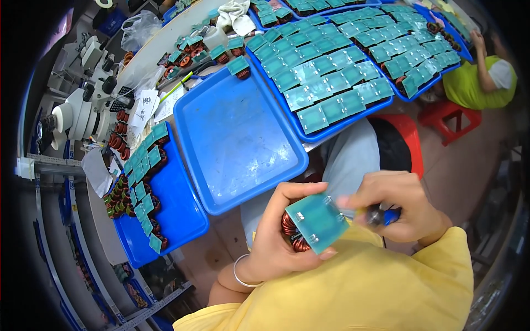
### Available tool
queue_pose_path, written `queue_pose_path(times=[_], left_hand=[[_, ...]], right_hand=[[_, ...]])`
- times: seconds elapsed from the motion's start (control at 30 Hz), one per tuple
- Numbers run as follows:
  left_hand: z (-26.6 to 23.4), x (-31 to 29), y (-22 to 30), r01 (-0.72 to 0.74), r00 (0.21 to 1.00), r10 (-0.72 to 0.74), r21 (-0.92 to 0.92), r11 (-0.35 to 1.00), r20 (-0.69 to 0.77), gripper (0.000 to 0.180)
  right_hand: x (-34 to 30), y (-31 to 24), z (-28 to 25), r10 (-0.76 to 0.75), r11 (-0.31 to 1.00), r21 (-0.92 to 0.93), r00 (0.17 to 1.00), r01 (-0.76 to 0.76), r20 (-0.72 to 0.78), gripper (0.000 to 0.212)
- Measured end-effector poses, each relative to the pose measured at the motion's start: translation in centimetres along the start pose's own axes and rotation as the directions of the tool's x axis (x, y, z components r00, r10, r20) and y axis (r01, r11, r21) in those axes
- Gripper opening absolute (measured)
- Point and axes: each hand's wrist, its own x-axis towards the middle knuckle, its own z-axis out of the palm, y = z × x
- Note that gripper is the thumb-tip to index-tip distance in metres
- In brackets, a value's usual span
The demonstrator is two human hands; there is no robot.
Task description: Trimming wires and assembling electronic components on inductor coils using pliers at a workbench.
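Observation:
My left hand (269,234) grips a copper-wound coil (292,234) by its edges, fingers above and below. A square green circuit board (319,222) is fixed on the coil, its flat face turned up, with shiny solder spots near its corners. Close to the board's right edge, my right hand (406,201) is closed around a small hand tool (375,215) with a dark metal head and blue and yellow parts. Motion blurs the tool's tip and my right fingertips, so its exact kind and whether it touches the board cannot be made out.
Beyond my hands lies a bare blue tray (237,138). Another blue tray (185,212) at left holds a row of coils with boards. Filled trays of green boards (331,77) stand at the back. At right, another person (486,77) sits near a red stool (450,118).

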Motion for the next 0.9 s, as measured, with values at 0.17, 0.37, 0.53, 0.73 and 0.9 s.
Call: queue_pose_path(times=[0.17,0.37,0.53,0.73,0.9], left_hand=[[-0.5,-0.5,-0.2,0.011,0.999,-0.005,-0.12,0.993,0.045,0.07],[-0.1,0.0,-0.3,0.012,1.0,-0.009,-0.111,0.994,0.022,0.069],[-0.2,-0.5,-0.5,0.011,1.0,-0.009,-0.136,0.991,0.017,0.071],[-0.1,-0.3,-0.3,0.133,0.99,-0.137,-0.49,0.862,0.027,0.074],[0.4,-0.3,-0.5,0.103,0.991,-0.129,-0.422,0.901,-0.032,0.076]], right_hand=[[-0.1,-0.2,-1.1,0.084,0.986,0.147,0.994,-0.073,-0.067,0.015],[0.4,0.0,-0.2,0.0,0.99,0.139,0.985,-0.024,0.17,0.029],[1.0,-0.2,0.1,0.091,0.995,0.064,0.929,-0.073,-0.359,0.015],[0.3,-0.3,-0.8,0.034,0.983,0.173,0.989,-0.058,0.141,0.026],[0.7,-0.1,-0.1,0.013,0.983,0.178,0.978,-0.051,0.207,0.024]])
